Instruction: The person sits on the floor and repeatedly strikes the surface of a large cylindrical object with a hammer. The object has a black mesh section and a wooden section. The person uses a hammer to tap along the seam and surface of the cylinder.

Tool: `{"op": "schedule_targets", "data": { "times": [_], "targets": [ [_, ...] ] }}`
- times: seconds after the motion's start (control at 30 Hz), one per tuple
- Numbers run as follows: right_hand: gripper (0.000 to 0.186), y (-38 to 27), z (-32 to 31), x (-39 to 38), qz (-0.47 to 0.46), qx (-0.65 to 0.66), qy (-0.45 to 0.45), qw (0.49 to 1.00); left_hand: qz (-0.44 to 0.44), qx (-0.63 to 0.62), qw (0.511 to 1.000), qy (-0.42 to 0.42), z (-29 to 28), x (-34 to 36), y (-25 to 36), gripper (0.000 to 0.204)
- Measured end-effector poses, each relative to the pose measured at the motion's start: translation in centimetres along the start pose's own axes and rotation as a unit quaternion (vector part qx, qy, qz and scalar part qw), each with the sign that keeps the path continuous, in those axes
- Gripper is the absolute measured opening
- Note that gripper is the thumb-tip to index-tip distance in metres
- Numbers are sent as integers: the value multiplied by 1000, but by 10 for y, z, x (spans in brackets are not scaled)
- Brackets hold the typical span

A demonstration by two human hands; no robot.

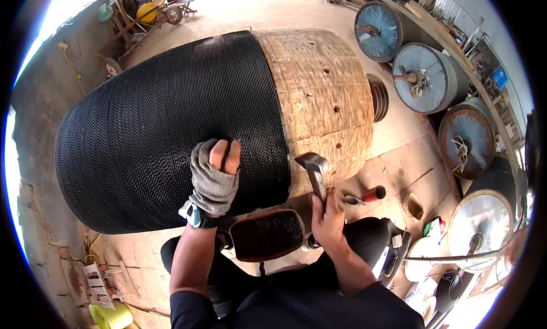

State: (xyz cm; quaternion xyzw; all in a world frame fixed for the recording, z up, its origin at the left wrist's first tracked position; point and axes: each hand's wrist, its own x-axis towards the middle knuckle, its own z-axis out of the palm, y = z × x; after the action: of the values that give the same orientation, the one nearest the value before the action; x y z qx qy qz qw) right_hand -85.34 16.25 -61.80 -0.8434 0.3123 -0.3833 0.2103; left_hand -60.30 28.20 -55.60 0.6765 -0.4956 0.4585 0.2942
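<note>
2 hands of the person are at a large barrel-shaped roller (228,124), which lies sideways in front of the knees. Black ridged covering (165,124) goes around its left and middle part; the right part shows a light brown, wood-like surface (322,92) with small dark holes. The left hand (215,168), in a grey glove (212,181) with bare fingertips, is curled against the black covering, near its right edge. I cannot tell if it pinches something. The right hand (329,219) is bare and closed firmly around the handle of a hammer (315,172). The hammer head is just beside the border of black and brown; contact is not clear. Near this hand, a red cylinder (375,194) is on the tiled floor (407,161). Farther right are 4 drums (421,78) in a row.
</note>
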Motion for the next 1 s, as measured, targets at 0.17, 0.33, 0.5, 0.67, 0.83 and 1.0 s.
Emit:
{"op": "schedule_targets", "data": {
  "times": [0.17,0.33,0.5,0.67,0.83,1.0],
  "targets": [
    [23,7,-1,-4,-117,24,66,991,-28,7,1000,0,8,-1,4,33],
    [26,24,14,-6,-12,-48,-5,999,-30,66,997,15,16,3,-4,28],
    [20,31,7,-33,-12,-32,8,999,-45,111,993,-11,15,10,-1,40],
    [24,39,1,-56,40,31,-25,998,-65,-21,997,24,9,3,54,39],
    [23,42,-2,-58,21,61,-7,998,-81,-206,974,-47,25,-61,126,53],
    [22,47,-4,-58,29,68,-3,997,-126,-249,959,-48,34,-68,135,55]
  ]
}}
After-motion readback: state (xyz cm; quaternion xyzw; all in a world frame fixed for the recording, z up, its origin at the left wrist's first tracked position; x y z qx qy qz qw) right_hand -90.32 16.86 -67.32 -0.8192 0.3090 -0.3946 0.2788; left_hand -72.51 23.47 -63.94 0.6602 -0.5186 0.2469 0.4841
